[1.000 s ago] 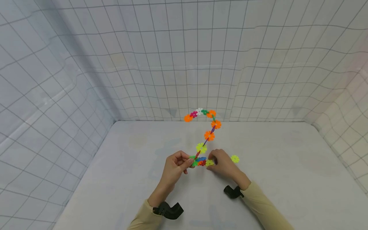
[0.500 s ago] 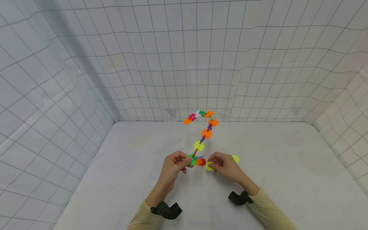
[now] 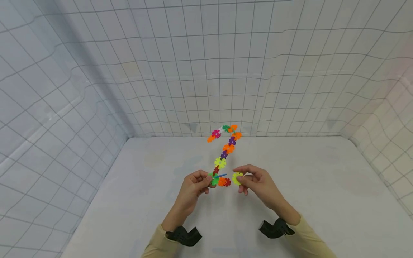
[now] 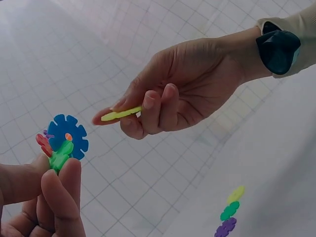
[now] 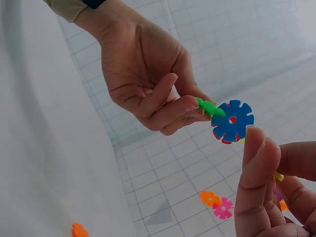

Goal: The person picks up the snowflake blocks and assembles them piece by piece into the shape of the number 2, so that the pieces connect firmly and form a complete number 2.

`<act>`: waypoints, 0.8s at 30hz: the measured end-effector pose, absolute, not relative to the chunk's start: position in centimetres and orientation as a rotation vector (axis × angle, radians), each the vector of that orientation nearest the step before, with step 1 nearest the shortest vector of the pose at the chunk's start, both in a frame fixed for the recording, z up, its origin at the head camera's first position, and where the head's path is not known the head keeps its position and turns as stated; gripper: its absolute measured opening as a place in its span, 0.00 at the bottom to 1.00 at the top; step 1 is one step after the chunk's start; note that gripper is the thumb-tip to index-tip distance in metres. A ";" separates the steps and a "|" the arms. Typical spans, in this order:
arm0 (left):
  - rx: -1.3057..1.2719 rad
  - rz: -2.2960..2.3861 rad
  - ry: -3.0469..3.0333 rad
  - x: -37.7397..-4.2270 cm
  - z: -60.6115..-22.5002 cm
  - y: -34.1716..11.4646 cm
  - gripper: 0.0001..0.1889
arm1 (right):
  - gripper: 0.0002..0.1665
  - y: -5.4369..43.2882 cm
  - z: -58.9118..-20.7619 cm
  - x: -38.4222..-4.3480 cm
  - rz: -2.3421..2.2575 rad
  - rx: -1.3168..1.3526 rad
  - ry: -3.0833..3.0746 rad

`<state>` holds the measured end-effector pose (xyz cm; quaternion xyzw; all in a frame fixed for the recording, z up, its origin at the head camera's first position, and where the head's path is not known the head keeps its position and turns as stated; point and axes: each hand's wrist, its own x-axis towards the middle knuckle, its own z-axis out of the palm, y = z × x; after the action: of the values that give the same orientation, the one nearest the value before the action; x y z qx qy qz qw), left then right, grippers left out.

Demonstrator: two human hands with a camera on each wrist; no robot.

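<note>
A chain of notched plastic flower discs (image 3: pixel 228 148) in several colours rises in a curve from my left hand (image 3: pixel 189 191). That hand pinches a green disc (image 4: pixel 60 157) at the chain's lower end, where a blue disc (image 5: pixel 232 121) stands out. An orange disc (image 3: pixel 221 182) and a red disc (image 3: pixel 227 182) branch off to the right. My right hand (image 3: pixel 262 186) pinches a loose yellow disc (image 3: pixel 237 178) between thumb and index finger, slightly apart from the red disc. In the left wrist view, the yellow disc is seen edge-on.
Both hands are over a white table (image 3: pixel 148 200) enclosed by grid-patterned white curtains (image 3: pixel 209 71). Yellow, green and purple discs (image 4: pixel 229 211) lie in a row in the left wrist view. An orange disc (image 5: pixel 79 230) shows low in the right wrist view.
My right hand has drawn the yellow disc away from the red disc at the branch's end and turned palm-inward. The chain has shifted slightly left. The yellow disc beyond the right hand no longer shows.
</note>
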<state>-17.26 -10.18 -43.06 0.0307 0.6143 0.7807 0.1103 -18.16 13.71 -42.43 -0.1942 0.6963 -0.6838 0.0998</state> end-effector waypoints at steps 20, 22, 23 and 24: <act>0.265 2.248 1.892 -17.1 -43.4 -9.9 0.06 | 0.12 13.5 -41.9 -17.7 -2.137 -0.593 2.055; 0.305 2.245 1.908 -17.0 -43.4 -9.8 0.07 | 0.12 13.5 -41.9 -17.6 -2.124 -0.617 2.076; 0.324 2.244 1.914 -17.0 -43.3 -9.7 0.08 | 0.11 13.5 -41.9 -17.6 -2.116 -0.628 2.087; 0.341 2.245 1.921 -17.0 -43.3 -9.7 0.09 | 0.11 13.5 -41.9 -17.6 -2.107 -0.637 2.100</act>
<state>-16.98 -9.67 -43.30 0.1142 0.6436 0.7522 0.0833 -17.58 13.51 -41.88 -0.2092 0.6894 -0.6917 0.0494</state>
